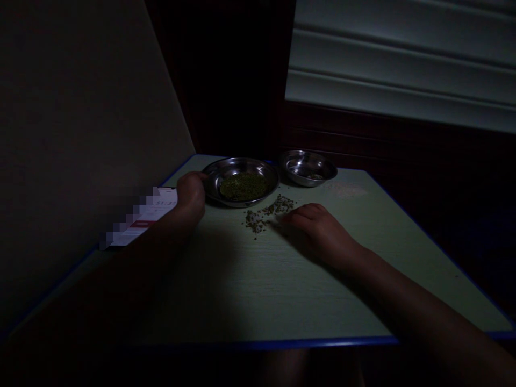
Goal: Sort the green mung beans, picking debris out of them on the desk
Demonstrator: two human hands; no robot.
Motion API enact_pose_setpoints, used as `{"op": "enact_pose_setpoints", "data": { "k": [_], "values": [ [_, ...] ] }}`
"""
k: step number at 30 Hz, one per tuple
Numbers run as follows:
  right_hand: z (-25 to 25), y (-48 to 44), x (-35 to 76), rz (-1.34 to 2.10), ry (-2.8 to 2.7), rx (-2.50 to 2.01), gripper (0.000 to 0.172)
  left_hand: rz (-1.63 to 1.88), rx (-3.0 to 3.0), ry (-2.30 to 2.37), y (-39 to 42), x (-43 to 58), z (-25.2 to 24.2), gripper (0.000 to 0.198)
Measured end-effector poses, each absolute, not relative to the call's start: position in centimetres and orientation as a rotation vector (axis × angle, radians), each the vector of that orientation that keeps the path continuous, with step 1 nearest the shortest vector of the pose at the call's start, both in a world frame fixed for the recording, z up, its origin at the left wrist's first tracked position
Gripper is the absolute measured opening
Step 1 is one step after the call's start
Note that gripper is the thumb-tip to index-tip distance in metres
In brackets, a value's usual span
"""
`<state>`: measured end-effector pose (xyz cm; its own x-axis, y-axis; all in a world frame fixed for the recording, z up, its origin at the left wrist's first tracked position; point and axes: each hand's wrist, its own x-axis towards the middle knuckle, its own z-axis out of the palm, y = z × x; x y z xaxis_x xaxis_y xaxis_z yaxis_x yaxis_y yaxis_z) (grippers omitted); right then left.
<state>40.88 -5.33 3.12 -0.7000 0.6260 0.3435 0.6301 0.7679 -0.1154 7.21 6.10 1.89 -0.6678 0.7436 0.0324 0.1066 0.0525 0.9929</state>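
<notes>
A steel dish holding a heap of small green grains stands at the back of a pale green table. My left hand grips the dish's left rim, fingers curled over the edge. A loose scatter of mixed grains lies on the table just in front of the dish. My right hand rests palm down beside that scatter, its fingertips touching the grains' right edge and its fingers drawn together. A smaller steel bowl with a few bits in it sits to the right of the dish.
A white printed card lies at the table's left edge against a beige wall. The table has a blue rim. Dark panelling and a pale slatted shutter stand behind. The room is dim.
</notes>
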Motion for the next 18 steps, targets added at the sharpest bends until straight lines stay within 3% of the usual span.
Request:
{"op": "enact_pose_setpoints", "data": {
  "k": [10,18],
  "values": [
    [4.7,-5.8,41.7,0.007,-2.669,-0.997,0.036,1.676,0.718,1.775,5.6,7.5,2.2,0.017],
    [5.3,-6.6,41.5,0.109,-2.6,-1.192,0.043,1.626,0.795,1.827,6.2,6.8,1.7,0.016]
  ]
}}
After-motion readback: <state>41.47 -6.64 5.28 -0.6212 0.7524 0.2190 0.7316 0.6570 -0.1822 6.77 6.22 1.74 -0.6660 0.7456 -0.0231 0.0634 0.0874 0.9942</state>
